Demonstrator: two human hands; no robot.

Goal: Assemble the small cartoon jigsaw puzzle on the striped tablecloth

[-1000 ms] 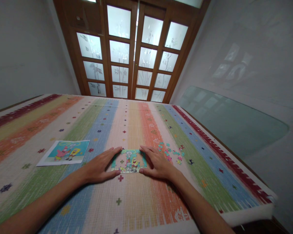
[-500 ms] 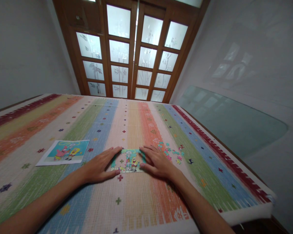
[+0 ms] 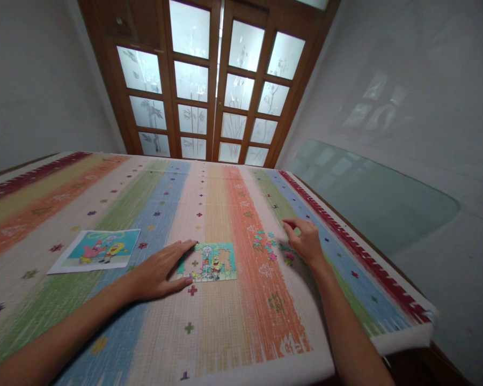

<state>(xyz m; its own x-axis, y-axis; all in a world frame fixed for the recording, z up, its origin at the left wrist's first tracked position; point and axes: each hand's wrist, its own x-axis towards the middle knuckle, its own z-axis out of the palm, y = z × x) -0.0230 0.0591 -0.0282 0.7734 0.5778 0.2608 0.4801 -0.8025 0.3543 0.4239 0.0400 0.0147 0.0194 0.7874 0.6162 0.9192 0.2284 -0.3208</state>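
Observation:
A partly assembled jigsaw puzzle (image 3: 214, 265) with cartoon figures lies on the striped cloth, and the cloth shows through gaps in it. My left hand (image 3: 161, 271) rests open against its left edge, thumb and fingers spread apart. To the right of the puzzle, several loose jigsaw pieces (image 3: 270, 247) in teal and pink are scattered. Over the right side of these pieces is my right hand (image 3: 304, 239), thumb and index finger pinched together. Whether a piece sits between those fingertips I cannot make out. Some loose pieces are partly hidden by this hand.
A printed reference picture (image 3: 100, 249) with similar cartoon figures lies left of my left hand. The striped cloth (image 3: 221, 327) covers the table, whose right edge runs beside a wall. Wooden doors (image 3: 216, 107) with frosted panes stand beyond the far edge.
My right hand has left the puzzle's right edge and moved right, over the loose pieces, its fingers now pinched. My left hand stays at the puzzle. The view has shifted slightly.

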